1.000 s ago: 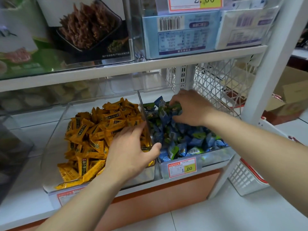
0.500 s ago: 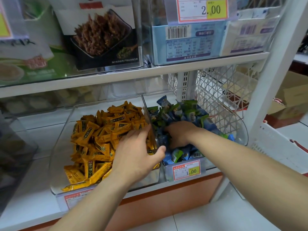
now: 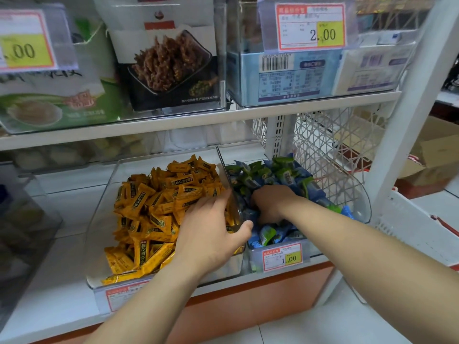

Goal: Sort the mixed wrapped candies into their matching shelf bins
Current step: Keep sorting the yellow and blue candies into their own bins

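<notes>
A white metal shelf unit (image 3: 173, 125) fills the view, seen from above by the person working at it. On its lower shelf two clear plastic bins stand side by side, touching. The left clear plastic bin (image 3: 99, 232) sits at 8 o'clock and the right clear plastic bin (image 3: 357, 202) at 4 o'clock.

The left bin holds one heap of yellow wrapped candies (image 3: 159, 209), too many to count. The right bin holds one heap of blue and green wrapped candies (image 3: 273, 175), also too many to count.

Two bare hands reach in. The left hand (image 3: 211, 234), at 6 o'clock, lies spread and flat. Its fingers rest on the yellow heap and its thumb crosses the wall between the bins. The yellow candies spread from 9 to 12 o'clock of this hand.

The right hand (image 3: 269, 201), at 5 o'clock, is dug knuckles-up into the blue and green heap. Its fingertips are buried, so whether it holds a candy cannot be told. Candies surround it, piled highest at its 12 o'clock.

Two red-bordered paper price labels front the bins: one (image 3: 282, 256) on the right bin, one (image 3: 119, 295) partly hidden by the left forearm.
</notes>
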### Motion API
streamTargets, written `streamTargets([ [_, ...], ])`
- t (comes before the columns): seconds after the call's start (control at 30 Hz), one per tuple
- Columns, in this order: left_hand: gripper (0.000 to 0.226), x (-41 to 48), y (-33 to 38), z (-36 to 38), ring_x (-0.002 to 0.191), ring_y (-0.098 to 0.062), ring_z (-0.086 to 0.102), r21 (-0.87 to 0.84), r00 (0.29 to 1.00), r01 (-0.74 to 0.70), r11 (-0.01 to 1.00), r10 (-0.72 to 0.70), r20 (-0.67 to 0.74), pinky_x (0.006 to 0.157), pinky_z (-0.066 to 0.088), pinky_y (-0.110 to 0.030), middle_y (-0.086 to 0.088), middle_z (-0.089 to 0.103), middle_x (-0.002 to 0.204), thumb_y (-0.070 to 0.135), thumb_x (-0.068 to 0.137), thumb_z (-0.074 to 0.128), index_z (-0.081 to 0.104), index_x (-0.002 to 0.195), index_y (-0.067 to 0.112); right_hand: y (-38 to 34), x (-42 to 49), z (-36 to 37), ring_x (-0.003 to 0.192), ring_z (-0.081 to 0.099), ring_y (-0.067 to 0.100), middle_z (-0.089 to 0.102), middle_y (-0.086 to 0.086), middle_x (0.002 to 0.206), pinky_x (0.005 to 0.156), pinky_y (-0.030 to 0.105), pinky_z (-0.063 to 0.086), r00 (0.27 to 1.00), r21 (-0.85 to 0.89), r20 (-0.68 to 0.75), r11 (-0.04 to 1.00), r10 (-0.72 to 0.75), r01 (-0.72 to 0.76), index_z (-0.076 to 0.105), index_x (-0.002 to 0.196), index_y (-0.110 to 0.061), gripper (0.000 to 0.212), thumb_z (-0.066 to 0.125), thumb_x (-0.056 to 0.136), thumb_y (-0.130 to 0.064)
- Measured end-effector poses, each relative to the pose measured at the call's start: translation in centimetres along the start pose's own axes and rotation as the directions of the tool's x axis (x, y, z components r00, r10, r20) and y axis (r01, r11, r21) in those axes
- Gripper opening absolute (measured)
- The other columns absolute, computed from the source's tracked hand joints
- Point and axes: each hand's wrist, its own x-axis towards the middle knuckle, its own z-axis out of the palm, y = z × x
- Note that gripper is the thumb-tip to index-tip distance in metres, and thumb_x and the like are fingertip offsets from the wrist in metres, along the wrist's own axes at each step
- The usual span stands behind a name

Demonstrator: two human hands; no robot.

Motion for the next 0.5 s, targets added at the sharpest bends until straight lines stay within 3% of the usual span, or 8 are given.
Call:
streamTargets([
  [0.1, 0.075, 0.1, 0.0, -0.1, 0.113, -0.016, 0.054, -0.012, 1.0, -0.001, 1.0, 0.002, 0.016, 0.093, 0.048, -0.033, 0.008, 0.063, 0.121, 0.073, 0.076, 0.044, 0.045, 0.138, 0.032, 1.0, -0.5, -0.4, 0.087, 0.064, 0.019, 0.067, -0.007, 0.093, 0.063, 0.029, 0.045, 0.998, 0.084, -0.054, 0.996, -0.016, 0.021, 0.068, 0.103, -0.033, 0.033, 0.07, 0.074, -0.05],
  [0.2, 0.074, 0.2, 0.0, -0.3, 0.114, -0.017, 0.054, -0.023, 1.0, 0.002, 1.0, -0.001, 0.027, 0.094, 0.048, -0.034, 0.008, 0.063, 0.122, 0.075, 0.076, 0.044, 0.047, 0.136, 0.032, 2.3, -1.6, -0.8, 0.091, 0.064, 0.008, 0.067, -0.019, 0.097, 0.07, 0.028, 0.049, 0.994, 0.419, -0.107, 0.906, -0.014, 0.058, 0.069, 0.109, -0.04, 0.034, 0.072, 0.075, -0.045],
  [0.3, 0.071, 0.2, 0.2, -0.5, 0.115, -0.017, 0.054, -0.044, 1.0, 0.002, 0.999, -0.001, 0.028, 0.094, 0.048, -0.034, 0.007, 0.062, 0.123, 0.073, 0.076, 0.05, 0.046, 0.134, 0.033, 3.1, -3.1, -2.0, 0.098, 0.067, 0.002, 0.072, -0.018, 0.102, 0.088, 0.026, 0.051, 0.976, 0.724, -0.217, 0.672, 0.008, 0.156, 0.071, 0.101, -0.04, 0.023, 0.077, 0.08, -0.033],
  [0.4, 0.074, 0.4, 0.6, -0.8, 0.125, -0.018, 0.048, -0.14, 0.999, 0.022, 0.99, -0.028, -0.045, 0.099, 0.043, -0.032, 0.007, 0.054, 0.135, 0.063, 0.079, 0.062, 0.038, 0.142, 0.033, 2.9, -4.6, -3.5, 0.094, 0.07, 0.004, 0.076, -0.013, 0.093, 0.082, 0.02, 0.051, 0.96, 0.896, -0.267, 0.391, 0.089, 0.213, 0.074, 0.093, -0.035, 0.016, 0.077, 0.083, -0.023],
  [0.5, 0.064, 0.8, 1.7, -1.5, 0.127, -0.017, 0.043, -0.143, 0.977, -0.099, 0.985, 0.069, -0.2, 0.099, 0.04, -0.029, 0.008, 0.05, 0.137, 0.049, 0.086, 0.065, 0.04, 0.143, 0.034, 1.7, -6.0, -4.7, 0.084, 0.072, 0.019, 0.075, 0.005, 0.088, 0.071, 0.026, 0.056, 0.967, 0.968, -0.252, -0.001, 0.038, 0.253, 0.076, 0.087, -0.025, 0.012, 0.071, 0.077, -0.021],
])
